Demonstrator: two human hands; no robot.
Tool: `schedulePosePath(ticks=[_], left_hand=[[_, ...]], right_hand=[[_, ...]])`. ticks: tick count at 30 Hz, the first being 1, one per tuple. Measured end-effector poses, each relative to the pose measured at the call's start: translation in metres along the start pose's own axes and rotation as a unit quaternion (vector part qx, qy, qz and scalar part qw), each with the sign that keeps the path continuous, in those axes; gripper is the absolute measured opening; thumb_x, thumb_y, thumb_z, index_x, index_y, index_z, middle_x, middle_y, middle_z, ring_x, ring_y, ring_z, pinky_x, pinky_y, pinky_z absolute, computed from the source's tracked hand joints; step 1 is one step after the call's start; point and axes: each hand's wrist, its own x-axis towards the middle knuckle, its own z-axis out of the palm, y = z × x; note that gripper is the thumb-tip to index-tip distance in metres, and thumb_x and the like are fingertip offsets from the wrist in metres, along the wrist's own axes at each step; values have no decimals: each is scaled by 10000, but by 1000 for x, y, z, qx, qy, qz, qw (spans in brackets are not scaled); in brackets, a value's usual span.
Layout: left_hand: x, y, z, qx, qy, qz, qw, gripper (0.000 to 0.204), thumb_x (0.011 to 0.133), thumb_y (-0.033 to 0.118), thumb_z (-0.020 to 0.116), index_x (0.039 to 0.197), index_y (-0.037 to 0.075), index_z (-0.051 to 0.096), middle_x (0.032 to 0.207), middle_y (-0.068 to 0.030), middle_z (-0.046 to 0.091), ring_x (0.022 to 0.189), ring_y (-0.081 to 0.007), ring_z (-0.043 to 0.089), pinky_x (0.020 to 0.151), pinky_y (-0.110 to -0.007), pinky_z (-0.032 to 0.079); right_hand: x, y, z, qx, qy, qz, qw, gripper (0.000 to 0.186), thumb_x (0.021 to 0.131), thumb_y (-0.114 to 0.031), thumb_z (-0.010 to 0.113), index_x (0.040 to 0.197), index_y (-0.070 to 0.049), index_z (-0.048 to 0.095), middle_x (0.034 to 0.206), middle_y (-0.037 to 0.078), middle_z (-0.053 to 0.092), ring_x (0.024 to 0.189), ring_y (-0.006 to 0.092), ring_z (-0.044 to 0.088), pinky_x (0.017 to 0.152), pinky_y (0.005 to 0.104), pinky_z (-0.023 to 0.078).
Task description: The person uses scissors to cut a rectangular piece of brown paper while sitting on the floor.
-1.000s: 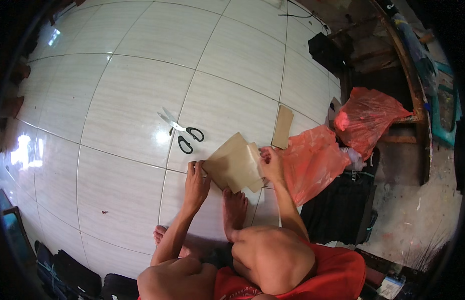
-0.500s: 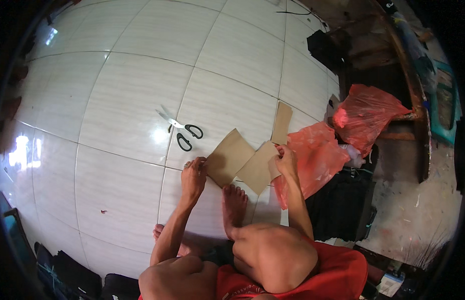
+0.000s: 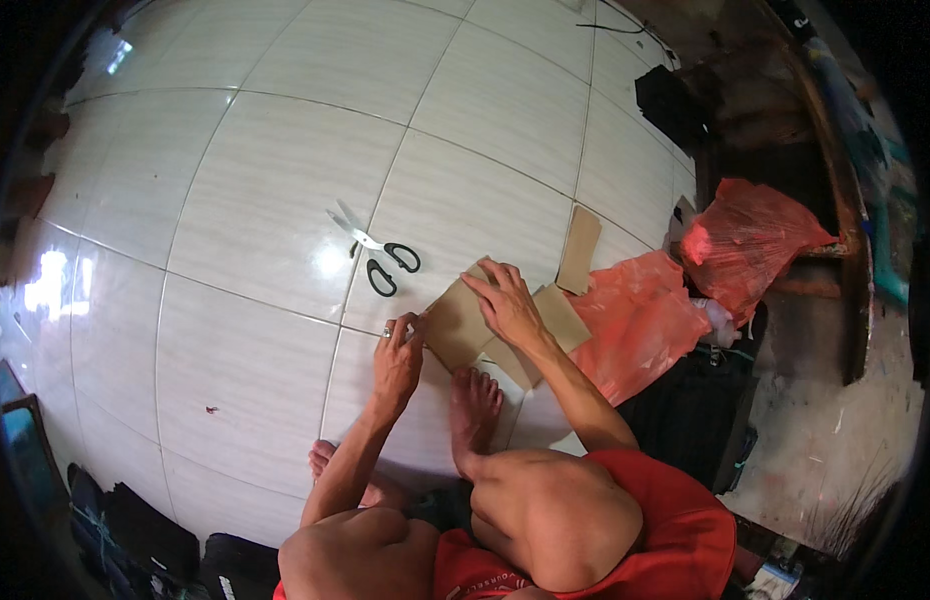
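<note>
Brown paper sheets (image 3: 451,328) lie overlapping on the floor in front of my feet. My left hand (image 3: 398,362), with a ring on it, has its fingers closed on the left corner of the left sheet. My right hand (image 3: 510,305) lies over that sheet's upper right edge, fingers stretched out and spread. The second sheet (image 3: 563,325) extends rightward beneath my right wrist. Beyond my left hand lie scissors (image 3: 393,262) with black handles and open blades. A narrow brown strip (image 3: 579,246) lies beyond my right hand, beside red plastic sheeting (image 3: 646,333).
A filled red bag (image 3: 747,240) sits by a worn wooden frame (image 3: 847,325) at right. Black bundles (image 3: 145,535) lie at lower left, another (image 3: 666,104) at upper right. My bare foot (image 3: 475,410) rests beside the paper on the white tiled floor (image 3: 245,200).
The sheets have spread apart, the second going rightward. My right hand has moved from the second sheet up and left onto the left sheet. My left hand stays at its corner.
</note>
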Motion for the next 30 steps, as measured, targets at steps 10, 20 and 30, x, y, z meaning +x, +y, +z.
schedulePosePath(ticks=[10,20,30], left_hand=[[0,-6,2,-11,21,11,1000,474,800,-35,583,1256,83,640,1128,-90,574,952,-293,581,787,-396,517],[-7,-10,3,17,25,18,999,541,831,21,594,1370,73,584,1130,-78,572,950,-253,570,811,-371,500],[-7,-12,2,14,31,15,999,541,826,46,649,1362,55,571,1164,-100,562,985,-277,566,845,-387,496]], right_hand=[[11,0,-4,-21,10,-65,998,513,790,-15,673,1286,-137,632,1414,128,481,1313,367,434,1062,489,412],[-7,-1,18,-50,108,-64,991,447,779,-35,721,1218,-102,667,1319,118,558,1249,326,518,1019,458,438],[-11,4,27,-44,141,-83,986,295,781,-25,713,1068,-86,680,1130,89,631,1076,305,592,939,459,467]])
